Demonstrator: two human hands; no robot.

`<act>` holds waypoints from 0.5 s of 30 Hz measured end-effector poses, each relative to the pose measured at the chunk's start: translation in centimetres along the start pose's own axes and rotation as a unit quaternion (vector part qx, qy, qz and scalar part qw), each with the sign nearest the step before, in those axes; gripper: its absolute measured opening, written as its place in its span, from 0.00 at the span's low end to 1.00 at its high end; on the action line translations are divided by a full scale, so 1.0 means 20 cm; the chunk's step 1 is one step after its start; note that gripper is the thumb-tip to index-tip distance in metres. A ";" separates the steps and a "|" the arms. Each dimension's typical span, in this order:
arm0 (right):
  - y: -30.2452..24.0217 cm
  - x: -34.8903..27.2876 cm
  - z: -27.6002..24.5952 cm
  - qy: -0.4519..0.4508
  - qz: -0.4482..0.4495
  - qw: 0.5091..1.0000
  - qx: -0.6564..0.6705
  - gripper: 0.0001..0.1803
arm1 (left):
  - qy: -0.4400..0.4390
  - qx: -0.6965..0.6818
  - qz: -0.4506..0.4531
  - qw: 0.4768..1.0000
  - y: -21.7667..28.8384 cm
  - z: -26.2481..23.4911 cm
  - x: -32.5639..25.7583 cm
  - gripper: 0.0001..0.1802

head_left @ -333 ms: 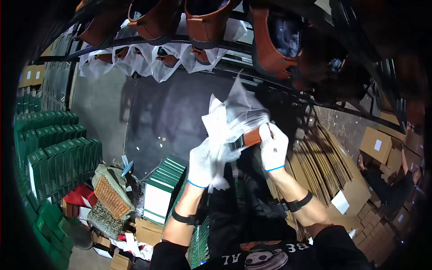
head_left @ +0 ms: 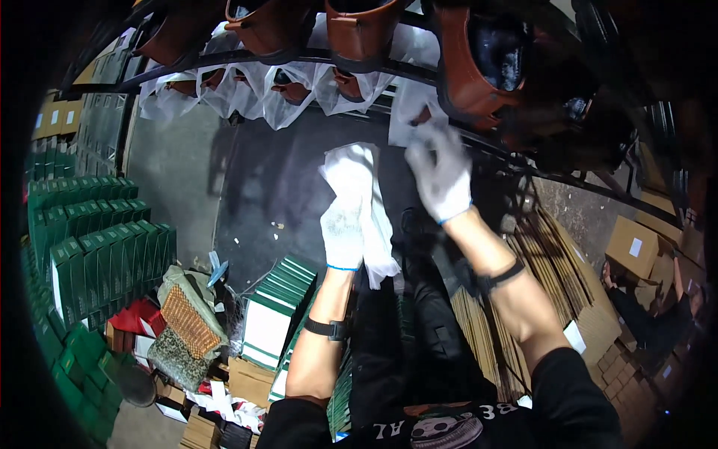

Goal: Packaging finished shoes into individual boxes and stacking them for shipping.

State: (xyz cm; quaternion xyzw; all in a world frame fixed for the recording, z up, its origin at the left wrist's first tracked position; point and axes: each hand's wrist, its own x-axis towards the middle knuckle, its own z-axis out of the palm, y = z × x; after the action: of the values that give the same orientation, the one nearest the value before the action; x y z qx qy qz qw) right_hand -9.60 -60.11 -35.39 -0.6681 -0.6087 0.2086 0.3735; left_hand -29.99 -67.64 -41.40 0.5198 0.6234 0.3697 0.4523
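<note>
My left hand (head_left: pixel 344 236), in a white glove, is closed around a bunch of translucent white plastic bags (head_left: pixel 380 232). Part of the bunch rises above the fingers and a loose end hangs below. My right hand (head_left: pixel 441 176), gloved too, is raised at the rack, blurred, its thumb and fingers apart with nothing seen between them. Just beyond its fingertips a brown shoe in a plastic bag (head_left: pixel 415 112) sits on the lower tier. Above it stands an unwrapped brown leather shoe (head_left: pixel 479 67).
More brown shoes (head_left: pixel 363 34) line the rack's upper tier, with bagged ones (head_left: pixel 292 90) below. Green shoeboxes (head_left: pixel 112 254) stand in rows at left, others (head_left: pixel 277 314) near my legs. Flattened cardboard (head_left: pixel 538 277) leans at right. Another person's arm (head_left: pixel 658 314) shows by cartons far right.
The brown shoe in plastic that was between my hands has left them; a bagged shoe now shows on the lower tier. My right hand moved up to the rack; my left kept the bags.
</note>
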 end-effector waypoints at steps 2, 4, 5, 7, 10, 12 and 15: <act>-0.08 -0.32 0.04 -0.252 0.097 0.962 0.028 0.15 | 0.000 0.010 0.049 0.999 0.02 0.03 0.02 0.17; 0.03 -0.41 -0.01 -0.287 0.149 0.946 0.022 0.13 | -0.041 -0.090 -0.103 0.990 0.15 0.03 0.02 0.22; 0.14 -0.43 -0.10 -0.251 0.140 0.955 -0.076 0.15 | -0.038 -0.097 -0.075 0.992 0.08 0.06 0.01 0.20; 0.35 -0.39 -0.29 -0.199 0.177 0.926 -0.269 0.13 | -0.062 -0.073 -0.105 0.990 0.15 0.05 0.03 0.21; 0.39 -0.22 -0.51 -0.191 0.133 0.929 -0.286 0.11 | -0.057 -0.037 -0.111 0.992 0.14 0.06 0.04 0.21; 0.31 -0.16 -0.54 -0.141 0.113 0.974 -0.139 0.13 | -0.037 -0.105 -0.101 0.989 0.03 0.12 -0.03 0.21; -0.03 -0.29 -0.44 -0.268 0.265 0.918 0.125 0.18 | -0.060 0.036 -0.004 0.998 -0.08 0.25 -0.13 0.15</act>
State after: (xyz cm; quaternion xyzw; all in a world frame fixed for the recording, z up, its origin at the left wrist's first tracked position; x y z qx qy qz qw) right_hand -4.57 -67.88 -30.39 -0.6723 -0.4557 0.5451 0.2079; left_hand -25.58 -70.49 -44.07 0.5542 0.6106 0.3132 0.4711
